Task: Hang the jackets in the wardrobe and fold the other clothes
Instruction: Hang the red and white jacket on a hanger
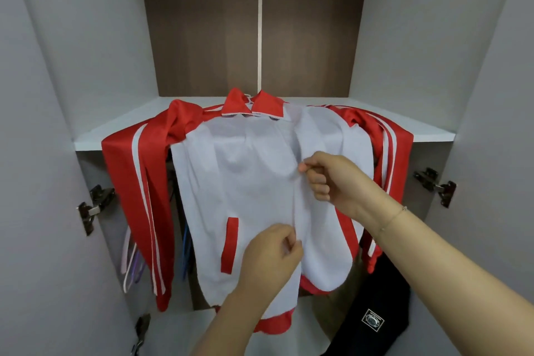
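A red and white jacket (pixel 245 182) hangs in the open wardrobe on a white hanger (pixel 248 99), its red collar just under the shelf (pixel 115 130). Red sleeves with white stripes drape down on both sides. My left hand (pixel 271 257) pinches the front edge of the left white panel low down, beside a red pocket strip. My right hand (pixel 332 179) pinches the front edge of the right panel higher up, near chest height. Both hands meet along the jacket's centre opening.
A black garment (pixel 372 318) with a white square logo lies at the lower right. Several empty pink, purple and blue hangers (pixel 133 260) hang behind the left sleeve. The wardrobe doors stand open on both sides, with metal hinges (pixel 92 208) showing.
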